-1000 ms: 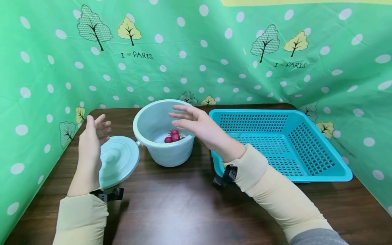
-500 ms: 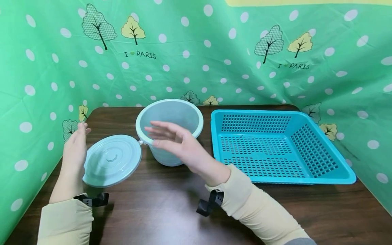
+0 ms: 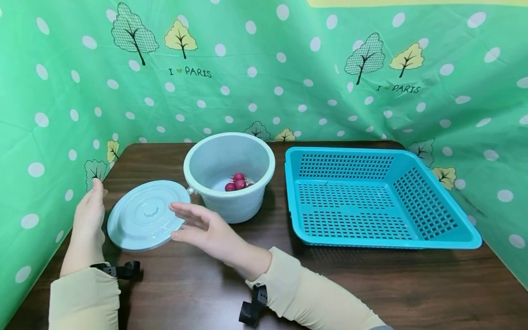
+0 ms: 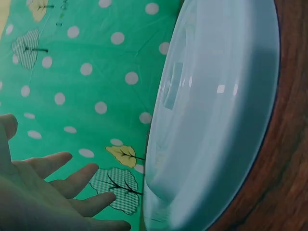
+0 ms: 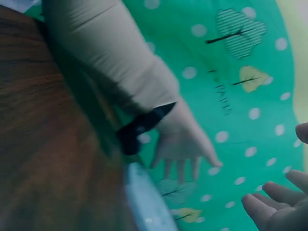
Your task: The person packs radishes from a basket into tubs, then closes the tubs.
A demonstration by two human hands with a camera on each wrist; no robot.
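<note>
A round pale blue lid (image 3: 140, 215) with a small handle in its middle lies on the table, left of a matching bucket. My left hand (image 3: 88, 215) is held beside the lid's left edge, fingers extended and holding nothing. On the other side, my right hand (image 3: 206, 233) reaches over the lid's right edge in the head view, its fingers loosely spread with nothing in them. The pale blue bucket (image 3: 231, 206) stands uncovered behind the right hand. Several small red radishes (image 3: 237, 182) lie on its bottom. In the left wrist view, the lid (image 4: 216, 110) is tilted close past the fingers.
A turquoise perforated basket (image 3: 350, 197) stands on the right of the dark wooden table (image 3: 181, 293). Green dotted cloth (image 3: 231, 59) hangs behind and along both sides. Each wrist wears a black camera strap.
My right hand has moved from over the bucket, left and toward me, to the lid's right side. My left hand has shifted left and lower, beside the lid.
</note>
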